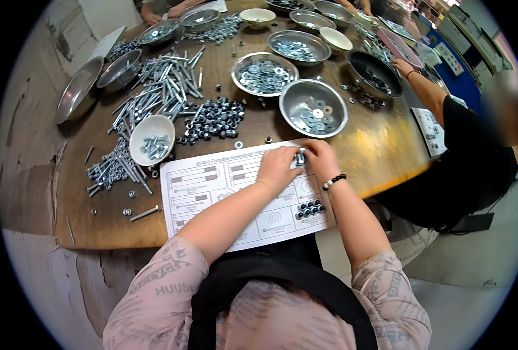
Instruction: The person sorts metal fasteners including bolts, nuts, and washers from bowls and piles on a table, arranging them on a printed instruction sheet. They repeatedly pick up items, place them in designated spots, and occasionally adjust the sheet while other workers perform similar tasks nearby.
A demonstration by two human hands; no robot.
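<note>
My left hand (278,168) and my right hand (322,160) meet over the upper right of a white printed sheet (250,226). Between their fingertips is a small cluster of shiny metal nuts (300,157), partly covered by the fingers. The left thumb and forefinger close on its left side, and the right fingers pinch it from the right. Below the right hand, several lock nuts (310,209) with dark inserts stand in two rows on the sheet's lower right. The sheet carries boxed line drawings of bolts and washers.
Beyond the sheet lie a pile of lock nuts (215,119), long bolts (168,81) and a white bowl (148,153) of short bolts. Steel bowls of washers (314,134) (265,95) stand farther back. At right, another person's arm (425,90) reaches toward a dark bowl (375,92).
</note>
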